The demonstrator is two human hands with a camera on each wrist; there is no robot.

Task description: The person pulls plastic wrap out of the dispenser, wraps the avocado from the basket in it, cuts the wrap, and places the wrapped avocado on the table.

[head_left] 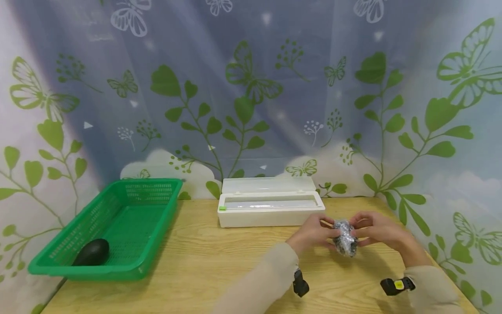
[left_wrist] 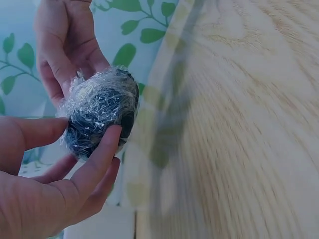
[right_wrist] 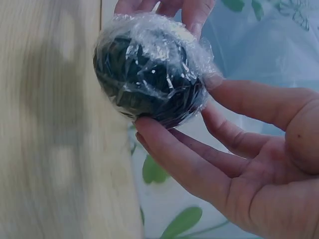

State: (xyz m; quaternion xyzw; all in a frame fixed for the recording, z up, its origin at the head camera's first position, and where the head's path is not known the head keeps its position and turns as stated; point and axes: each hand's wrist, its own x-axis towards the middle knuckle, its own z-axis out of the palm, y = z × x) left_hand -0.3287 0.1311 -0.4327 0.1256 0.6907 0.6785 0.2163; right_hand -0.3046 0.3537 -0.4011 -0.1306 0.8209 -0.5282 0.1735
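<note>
Both hands hold a dark, egg-shaped avocado [right_wrist: 149,74] wrapped in crinkled clear cling film, raised over the right part of the table. From one side the left hand [head_left: 313,233] grips it between thumb and fingers. Opposite, the right hand [head_left: 380,229] pinches it the same way. Glossy folds of film [left_wrist: 102,92] cover the avocado and bunch up at one end in the left wrist view. Just left of the hands stands a white cling film dispenser [head_left: 270,218] with its translucent lid [head_left: 268,185] raised and a roll inside.
A green plastic basket [head_left: 158,235] stands at the table's left, with another dark avocado [head_left: 93,252] in its near corner. Behind the wooden table [head_left: 196,270] hangs a curtain [head_left: 290,104] printed with leaves and butterflies. A black band with a small device sits on each wrist.
</note>
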